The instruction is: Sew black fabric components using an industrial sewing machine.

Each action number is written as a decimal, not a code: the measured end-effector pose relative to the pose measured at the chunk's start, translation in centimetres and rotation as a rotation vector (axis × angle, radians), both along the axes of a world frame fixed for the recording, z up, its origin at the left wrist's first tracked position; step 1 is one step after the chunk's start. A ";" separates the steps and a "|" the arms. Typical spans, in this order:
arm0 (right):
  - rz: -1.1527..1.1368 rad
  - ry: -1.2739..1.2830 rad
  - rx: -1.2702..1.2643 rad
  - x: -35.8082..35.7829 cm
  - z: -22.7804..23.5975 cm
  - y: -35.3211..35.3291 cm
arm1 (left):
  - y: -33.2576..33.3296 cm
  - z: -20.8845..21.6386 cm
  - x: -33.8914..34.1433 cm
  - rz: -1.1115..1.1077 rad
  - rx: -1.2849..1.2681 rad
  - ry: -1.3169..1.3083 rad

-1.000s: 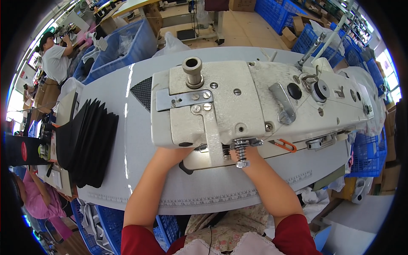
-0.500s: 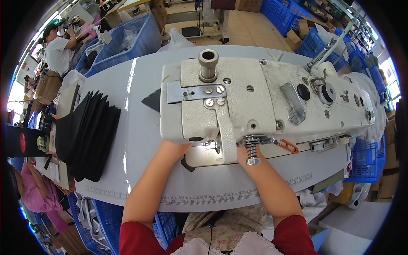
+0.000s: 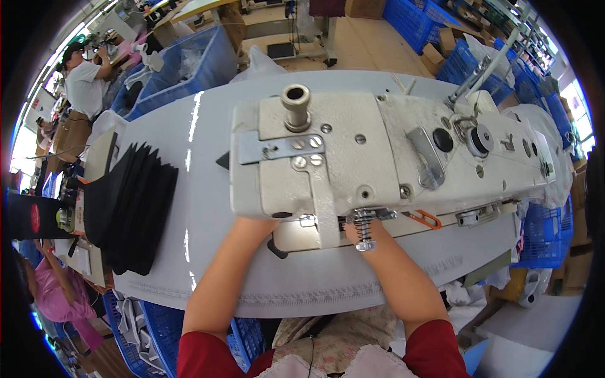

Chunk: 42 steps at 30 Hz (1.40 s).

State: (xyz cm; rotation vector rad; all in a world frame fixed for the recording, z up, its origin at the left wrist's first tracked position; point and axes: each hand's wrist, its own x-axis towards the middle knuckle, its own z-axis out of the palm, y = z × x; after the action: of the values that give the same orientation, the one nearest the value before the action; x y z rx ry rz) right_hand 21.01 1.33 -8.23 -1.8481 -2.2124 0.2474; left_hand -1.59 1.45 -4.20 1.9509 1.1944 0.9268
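The white head of an industrial sewing machine (image 3: 356, 157) fills the middle of the view and covers most of both my hands. My left hand (image 3: 257, 225) passes beneath the machine's left end; only the part near the wrist shows. On the other side of the presser lever, my right hand (image 3: 372, 232) also reaches under, beside a spring-loaded screw (image 3: 365, 228). The fingers of both hands are hidden, so what they hold cannot be seen. A dark pointed corner of material (image 3: 223, 161) sticks out past the machine's left side, lying on the grey tabletop (image 3: 208, 138).
A fanned stack of black pieces (image 3: 132, 214) lies at the table's left. An orange loop-shaped part (image 3: 426, 219) sits under the machine arm. Blue crates (image 3: 547, 233) stand on the right, a blue bin (image 3: 189, 69) at the back left. Two people work off to the left.
Less of the dark corner shows at the machine's left side now. The machine appears slightly farther left and lower as the view shifts. Both forearms stay reaching under it.
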 end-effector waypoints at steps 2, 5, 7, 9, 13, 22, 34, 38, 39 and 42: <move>0.033 -0.002 0.006 -0.2 0.4 -0.2 | 0.2 -1.8 0.0 0.134 -0.012 -0.129; 0.068 -0.010 0.008 1.0 0.5 -0.6 | 0.1 -1.4 1.0 0.201 0.343 0.575; 0.078 -0.029 0.003 1.3 1.0 -0.7 | 0.1 -1.0 1.5 0.227 0.188 0.543; 0.084 -0.054 -0.011 1.2 1.3 -0.7 | 0.4 -1.8 1.2 0.223 0.233 0.365; 0.024 0.288 0.053 0.3 2.3 -1.4 | 0.1 -1.3 1.0 0.225 0.308 0.325; 0.106 0.462 0.065 0.7 1.8 -1.0 | 0.5 0.0 1.3 0.198 0.228 0.220; 0.019 0.398 0.115 0.5 1.8 -0.7 | 0.6 -0.7 1.3 0.210 0.226 0.288; -0.150 0.759 -0.106 0.4 0.9 -0.9 | 0.7 -0.7 1.5 0.234 0.220 0.273; -0.148 0.760 -0.106 0.4 1.4 -1.0 | 0.6 -0.7 1.4 0.236 0.221 0.274; -0.064 0.475 -0.053 0.5 3.3 -1.4 | 0.6 -0.6 1.5 0.269 0.284 0.240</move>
State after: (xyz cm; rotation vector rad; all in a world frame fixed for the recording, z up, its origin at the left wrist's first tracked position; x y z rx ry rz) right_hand 21.50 -0.11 -4.96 -1.6658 -1.8338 0.6624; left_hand -0.08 2.00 -4.80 2.2103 1.5635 1.0692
